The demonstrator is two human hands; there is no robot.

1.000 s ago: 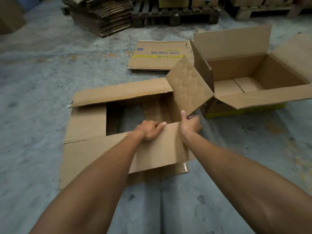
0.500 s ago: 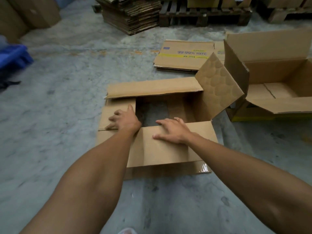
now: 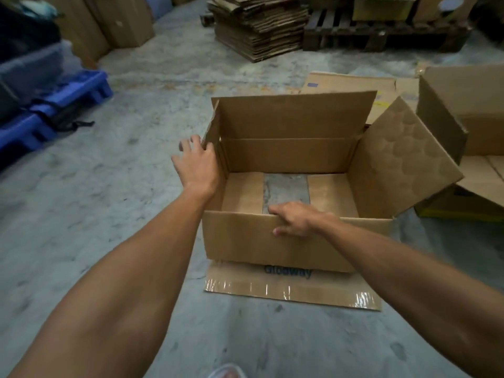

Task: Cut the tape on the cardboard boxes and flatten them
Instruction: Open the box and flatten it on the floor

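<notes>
A brown cardboard box (image 3: 286,156) stands on the concrete floor with top and bottom open; bare floor shows through the gap between its bottom flaps. My left hand (image 3: 197,166) presses flat against the outside of its left wall, fingers spread, near the left flap. My right hand (image 3: 296,218) grips the top edge of the near wall, fingers curled over it. A near bottom flap with clear tape (image 3: 291,291) along its edge lies flat on the floor toward me. The right flap (image 3: 403,159) leans outward.
A second open box (image 3: 469,110) sits at the right, touching the first box's flap. Flattened boxes (image 3: 351,83) lie behind. A stack of flat cardboard (image 3: 259,25) and a wooden pallet (image 3: 381,36) stand at the back; blue pallets (image 3: 54,105) at the left.
The half-collapsed box has been pulled upright into a square shape. My left hand went from the left flap to the left wall; my right hand now holds the near wall's edge.
</notes>
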